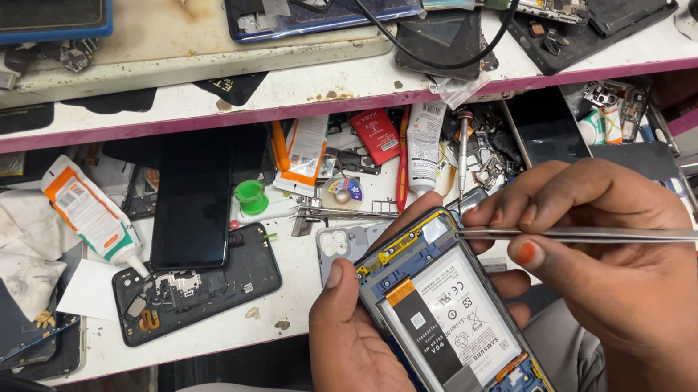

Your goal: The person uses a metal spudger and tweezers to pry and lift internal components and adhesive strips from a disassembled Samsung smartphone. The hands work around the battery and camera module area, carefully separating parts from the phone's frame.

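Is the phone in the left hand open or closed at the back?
Open: the phone shows its bare battery and blue frame.

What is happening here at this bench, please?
A person holds an opened phone, back cover off and battery showing, in the left hand. The right hand holds metal tweezers, with the tips at the upper edge of the phone's frame. On the cluttered workbench behind lie another opened phone, a dark screen panel, a glue tube and a crumpled cloth.
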